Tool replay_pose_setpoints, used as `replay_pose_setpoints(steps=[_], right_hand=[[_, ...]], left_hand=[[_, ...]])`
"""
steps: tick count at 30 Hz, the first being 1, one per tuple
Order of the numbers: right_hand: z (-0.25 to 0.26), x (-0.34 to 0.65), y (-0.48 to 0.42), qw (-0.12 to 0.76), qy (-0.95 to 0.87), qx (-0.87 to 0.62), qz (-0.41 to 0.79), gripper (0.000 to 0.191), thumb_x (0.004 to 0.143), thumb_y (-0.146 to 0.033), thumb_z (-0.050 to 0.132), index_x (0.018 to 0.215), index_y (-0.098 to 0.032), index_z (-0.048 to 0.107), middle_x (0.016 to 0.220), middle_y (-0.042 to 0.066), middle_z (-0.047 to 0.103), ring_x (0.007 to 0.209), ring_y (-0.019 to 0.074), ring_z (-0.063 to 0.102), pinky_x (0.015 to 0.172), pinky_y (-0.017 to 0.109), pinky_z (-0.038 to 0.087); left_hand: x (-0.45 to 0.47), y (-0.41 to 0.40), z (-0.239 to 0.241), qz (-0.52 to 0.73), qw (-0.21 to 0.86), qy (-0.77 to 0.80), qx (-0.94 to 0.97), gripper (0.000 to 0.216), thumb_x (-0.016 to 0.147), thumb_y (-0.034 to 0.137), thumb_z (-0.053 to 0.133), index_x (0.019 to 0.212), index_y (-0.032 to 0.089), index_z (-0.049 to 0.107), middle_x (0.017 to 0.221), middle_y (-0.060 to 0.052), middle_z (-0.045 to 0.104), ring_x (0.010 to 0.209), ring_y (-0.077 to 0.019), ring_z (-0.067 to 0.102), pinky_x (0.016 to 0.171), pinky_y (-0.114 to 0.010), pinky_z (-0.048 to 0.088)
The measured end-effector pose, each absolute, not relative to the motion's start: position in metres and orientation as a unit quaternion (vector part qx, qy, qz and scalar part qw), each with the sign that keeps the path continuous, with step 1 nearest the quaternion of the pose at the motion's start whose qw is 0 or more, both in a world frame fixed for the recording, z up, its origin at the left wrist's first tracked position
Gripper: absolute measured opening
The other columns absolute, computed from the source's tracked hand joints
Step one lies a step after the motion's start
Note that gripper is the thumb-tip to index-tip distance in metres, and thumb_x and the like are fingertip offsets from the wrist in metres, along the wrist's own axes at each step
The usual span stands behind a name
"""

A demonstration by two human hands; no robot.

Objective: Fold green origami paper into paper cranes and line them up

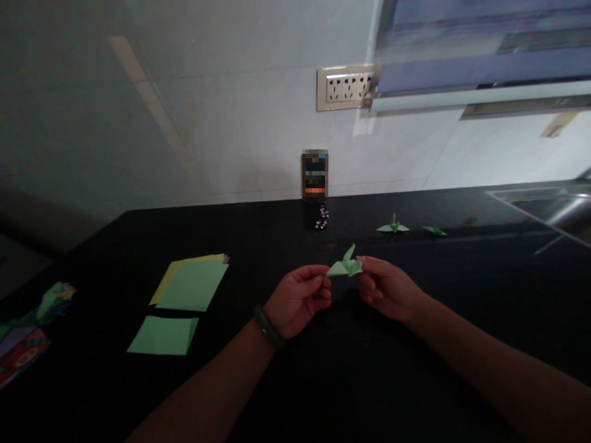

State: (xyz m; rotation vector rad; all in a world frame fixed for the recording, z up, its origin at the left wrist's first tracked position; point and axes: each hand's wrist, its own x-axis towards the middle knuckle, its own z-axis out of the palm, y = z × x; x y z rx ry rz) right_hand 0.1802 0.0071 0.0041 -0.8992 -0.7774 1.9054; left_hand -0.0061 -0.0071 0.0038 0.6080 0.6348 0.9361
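A light green paper crane (345, 267) is held between both hands above the dark countertop, one part of it pointing upward. My left hand (299, 300), with a dark band at its wrist, pinches the crane's left tip between thumb and forefinger. On the other side my right hand (386, 288) grips the crane's right end with its fingertips, which partly cover that end. Farther back on the counter stand a finished-looking green paper crane (393, 227) and a smaller, darker green folded paper piece (434, 231).
Left of my hands lies a stack of green and yellow paper sheets (194, 284), with a creased green sheet (162, 336) nearer me. A phone (315, 175) leans against the wall behind a beaded string (322, 218). A sink (549, 206) edges the right; a red packet (23, 357) lies far left.
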Motion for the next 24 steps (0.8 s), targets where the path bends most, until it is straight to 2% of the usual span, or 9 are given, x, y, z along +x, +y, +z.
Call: replay_pose_setpoints(steps=[6, 11, 15, 20, 24], right_hand=[[0.0, 0.191, 0.02, 0.487, -0.238, -0.44, 0.716, 0.019, 0.078, -0.022, 0.052, 0.061, -0.018, 0.044, 0.045, -0.006, 0.043, 0.034, 0.0034, 0.031, 0.034, 0.017, 0.031], [-0.001, 0.192, 0.021, 0.469, -0.26, -0.467, 0.703, 0.012, 0.079, -0.019, 0.051, 0.067, -0.017, 0.048, 0.053, -0.005, 0.05, 0.037, 0.0034, 0.036, 0.036, 0.016, 0.033], [0.001, 0.197, 0.024, 0.44, -0.285, -0.495, 0.693, 0.013, 0.077, -0.021, 0.054, 0.067, -0.017, 0.047, 0.051, -0.006, 0.047, 0.035, 0.0028, 0.034, 0.034, 0.016, 0.027], [0.004, 0.212, 0.036, 0.391, -0.317, -0.505, 0.701, 0.017, 0.075, -0.021, 0.053, 0.062, -0.017, 0.043, 0.046, -0.007, 0.043, 0.034, 0.0032, 0.032, 0.035, 0.017, 0.024], [0.009, 0.23, 0.043, 0.363, -0.347, -0.508, 0.7, 0.018, 0.073, -0.022, 0.055, 0.063, -0.018, 0.041, 0.045, -0.007, 0.042, 0.033, 0.0037, 0.031, 0.035, 0.017, 0.021]], left_hand=[[-0.009, -0.001, 0.005, 0.487, 0.784, 0.31, 0.23, 0.012, 0.075, 0.007, 0.052, 0.08, 0.011, 0.062, 0.063, 0.0, 0.058, 0.052, -0.0071, 0.056, 0.049, -0.019, 0.049], [-0.009, -0.002, 0.008, 0.487, 0.778, 0.32, 0.235, 0.012, 0.076, 0.008, 0.052, 0.082, 0.011, 0.061, 0.063, 0.0, 0.058, 0.05, -0.0072, 0.056, 0.049, -0.02, 0.049], [-0.007, -0.003, 0.009, 0.486, 0.769, 0.336, 0.244, 0.009, 0.073, 0.011, 0.056, 0.081, 0.011, 0.06, 0.063, 0.0, 0.058, 0.051, -0.0072, 0.055, 0.05, -0.019, 0.048], [-0.002, -0.005, 0.011, 0.439, 0.688, 0.449, 0.363, 0.013, 0.068, 0.018, 0.063, 0.08, 0.012, 0.06, 0.061, 0.001, 0.057, 0.05, -0.0069, 0.052, 0.048, -0.019, 0.044], [0.006, -0.006, 0.016, 0.361, 0.605, 0.521, 0.482, 0.018, 0.066, 0.024, 0.065, 0.079, 0.012, 0.062, 0.055, 0.003, 0.053, 0.042, -0.0054, 0.043, 0.039, -0.017, 0.034]])
